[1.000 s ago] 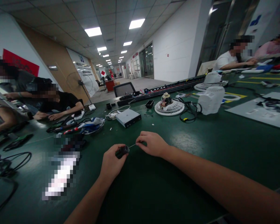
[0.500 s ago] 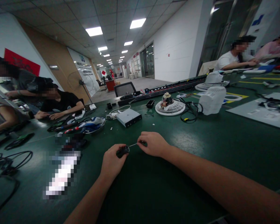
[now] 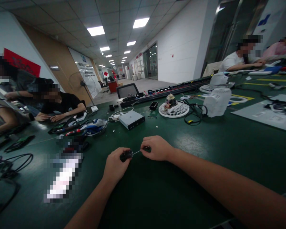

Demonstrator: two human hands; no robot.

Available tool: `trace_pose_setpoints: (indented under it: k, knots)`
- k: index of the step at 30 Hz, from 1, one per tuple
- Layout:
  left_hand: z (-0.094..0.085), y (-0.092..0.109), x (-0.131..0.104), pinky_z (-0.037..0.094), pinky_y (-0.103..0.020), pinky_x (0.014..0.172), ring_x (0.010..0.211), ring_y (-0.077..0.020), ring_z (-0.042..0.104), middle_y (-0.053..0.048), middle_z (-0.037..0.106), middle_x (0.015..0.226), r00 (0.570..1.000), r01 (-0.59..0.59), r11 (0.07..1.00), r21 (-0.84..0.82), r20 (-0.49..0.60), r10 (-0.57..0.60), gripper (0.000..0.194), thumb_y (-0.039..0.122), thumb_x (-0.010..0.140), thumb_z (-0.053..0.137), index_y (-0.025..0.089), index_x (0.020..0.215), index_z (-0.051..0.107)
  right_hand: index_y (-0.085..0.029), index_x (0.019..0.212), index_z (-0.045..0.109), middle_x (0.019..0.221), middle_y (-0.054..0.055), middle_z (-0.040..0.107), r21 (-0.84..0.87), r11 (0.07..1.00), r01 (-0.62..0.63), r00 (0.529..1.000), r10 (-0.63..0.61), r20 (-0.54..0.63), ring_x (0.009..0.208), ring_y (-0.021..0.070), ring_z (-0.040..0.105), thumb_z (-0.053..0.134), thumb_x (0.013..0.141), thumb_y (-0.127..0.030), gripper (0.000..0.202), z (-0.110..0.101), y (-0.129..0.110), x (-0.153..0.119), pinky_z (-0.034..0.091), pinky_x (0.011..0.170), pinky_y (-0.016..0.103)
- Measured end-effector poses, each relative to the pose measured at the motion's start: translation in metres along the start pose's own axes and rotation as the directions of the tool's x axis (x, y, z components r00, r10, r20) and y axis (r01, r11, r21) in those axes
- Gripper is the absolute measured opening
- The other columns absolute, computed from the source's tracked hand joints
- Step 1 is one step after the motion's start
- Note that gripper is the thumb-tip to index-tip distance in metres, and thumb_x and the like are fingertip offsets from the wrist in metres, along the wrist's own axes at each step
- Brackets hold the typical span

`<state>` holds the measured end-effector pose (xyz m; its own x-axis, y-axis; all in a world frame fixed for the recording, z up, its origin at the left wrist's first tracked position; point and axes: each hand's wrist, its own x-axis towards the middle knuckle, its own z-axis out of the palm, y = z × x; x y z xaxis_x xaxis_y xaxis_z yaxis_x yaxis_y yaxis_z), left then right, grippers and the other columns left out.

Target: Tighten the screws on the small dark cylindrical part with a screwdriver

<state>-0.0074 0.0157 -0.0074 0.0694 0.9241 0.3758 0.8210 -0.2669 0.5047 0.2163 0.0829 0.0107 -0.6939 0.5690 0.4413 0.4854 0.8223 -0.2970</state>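
My left hand (image 3: pixel 115 163) is closed around a short black cylinder (image 3: pixel 126 155) with a pale ring at its right end. A thin metallic rod (image 3: pixel 136 152) runs between that ringed end and the fingertips of my right hand (image 3: pixel 156 148). Those fingertips are pinched on the rod's far end, with the thumb and forefinger forming a loop. Whether the rod is fixed in the cylinder or only touches it, I cannot tell. Both hands are held over the green tabletop (image 3: pixel 145 194).
Beyond my hands lies a grey disc drive (image 3: pixel 132 120). Farther right are a white fan part (image 3: pixel 173 109) with an exposed motor and a white housing (image 3: pixel 216 102) with a black cable. Black cables (image 3: pixel 9 165) lie at the left. People sit at both sides.
The rod slants a little more, and the cylinder has shifted slightly right. My right hand is marginally lower. Part of another person's hand or arm appears at the lower left edge.
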Motion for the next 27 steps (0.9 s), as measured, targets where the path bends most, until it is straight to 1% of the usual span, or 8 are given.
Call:
trace_pose_setpoints:
  k: [2, 5, 9, 11, 14, 19, 23, 27]
  knots:
    - [-0.0001, 0.0002, -0.0003, 0.053, -0.04, 0.089, 0.096, -0.0227, 0.068, -0.003, 0.073, 0.102, 1.0, -0.003, 1.0, 0.001, -0.011, 0.003, 0.027, 0.02, 0.075, 0.07, 0.024, 0.102, 0.07, -0.017, 0.084, 0.072, 0.08, 0.002, 0.066, 0.025, 1.0, -0.01, 1.0, 0.011, -0.023, 0.069, 0.0122, 0.058, 0.061, 0.085, -0.025, 0.013, -0.0009, -0.0015, 0.0, 0.04, 0.064, 0.024]
    - [-0.0003, 0.001, -0.0004, 0.053, -0.041, 0.09, 0.097, -0.0229, 0.068, -0.003, 0.073, 0.104, 1.0, 0.001, 1.0, -0.001, -0.009, -0.001, 0.029, 0.021, 0.076, 0.069, 0.024, 0.105, 0.069, -0.017, 0.086, 0.073, 0.082, 0.003, 0.067, -0.023, 0.997, -0.072, 0.996, 0.071, -0.05, 0.071, 0.0138, 0.059, 0.06, 0.086, -0.027, 0.016, -0.0018, -0.0024, 0.0004, 0.04, 0.063, 0.026]
    - [-0.0019, 0.0035, -0.0004, 0.053, -0.042, 0.092, 0.099, -0.0236, 0.067, -0.004, 0.073, 0.105, 1.0, -0.011, 1.0, 0.0, 0.029, 0.011, 0.028, 0.022, 0.076, 0.069, 0.024, 0.104, 0.07, -0.018, 0.083, 0.073, 0.078, 0.002, 0.066, 0.027, 1.0, -0.016, 0.999, 0.015, 0.044, 0.068, 0.0132, 0.058, 0.063, 0.084, -0.025, 0.012, -0.0015, -0.0022, 0.0008, 0.039, 0.062, 0.025]
    - [-0.0029, 0.0052, -0.0003, 0.053, -0.042, 0.092, 0.099, -0.0236, 0.067, -0.004, 0.073, 0.105, 0.999, -0.017, 1.0, 0.005, 0.037, 0.017, 0.028, 0.021, 0.077, 0.068, 0.024, 0.104, 0.07, -0.018, 0.084, 0.072, 0.079, 0.002, 0.066, 0.062, 0.998, -0.024, 0.999, 0.022, 0.034, 0.069, 0.0129, 0.058, 0.062, 0.085, -0.024, 0.012, -0.0008, -0.0024, 0.0009, 0.04, 0.063, 0.024]
    - [-0.0034, 0.0063, 0.0001, 0.053, -0.041, 0.09, 0.098, -0.023, 0.068, -0.004, 0.073, 0.104, 1.0, -0.017, 1.0, 0.012, 0.027, 0.016, 0.027, 0.02, 0.077, 0.068, 0.024, 0.103, 0.07, -0.019, 0.087, 0.073, 0.082, 0.003, 0.067, -0.008, 0.995, -0.095, 0.995, 0.095, -0.006, 0.071, 0.0141, 0.058, 0.06, 0.086, -0.027, 0.015, 0.0004, -0.0031, 0.0011, 0.039, 0.063, 0.026]
    - [-0.0019, 0.0038, 0.0005, 0.053, -0.041, 0.09, 0.097, -0.0227, 0.068, -0.003, 0.073, 0.102, 0.999, -0.019, 1.0, 0.008, 0.031, 0.019, 0.025, 0.02, 0.076, 0.069, 0.024, 0.101, 0.07, -0.02, 0.085, 0.072, 0.079, 0.002, 0.067, -0.071, 0.995, -0.075, 0.994, 0.081, 0.073, 0.069, 0.0147, 0.058, 0.061, 0.086, -0.029, 0.014, 0.0012, -0.0036, 0.0011, 0.036, 0.061, 0.026]
    - [-0.0005, 0.0024, 0.0006, 0.054, -0.04, 0.09, 0.098, -0.0228, 0.068, -0.003, 0.073, 0.104, 1.0, -0.009, 1.0, 0.011, -0.008, 0.009, 0.028, 0.021, 0.076, 0.07, 0.024, 0.104, 0.07, -0.019, 0.087, 0.07, 0.083, 0.004, 0.069, -0.117, 0.987, -0.111, 0.99, 0.12, 0.07, 0.072, 0.0165, 0.061, 0.058, 0.089, -0.03, 0.016, -0.0004, -0.0056, 0.002, 0.038, 0.063, 0.028]
    - [-0.002, 0.0022, 0.0008, 0.055, -0.04, 0.087, 0.094, -0.023, 0.069, -0.004, 0.074, 0.102, 0.995, 0.052, 0.999, 0.011, -0.091, -0.05, 0.029, 0.024, 0.077, 0.069, 0.023, 0.107, 0.069, -0.019, 0.091, 0.066, 0.083, 0.005, 0.069, -0.175, 0.97, -0.169, 0.981, 0.182, 0.061, 0.072, 0.0183, 0.062, 0.051, 0.094, -0.031, 0.019, -0.0015, -0.0066, 0.003, 0.039, 0.063, 0.029]
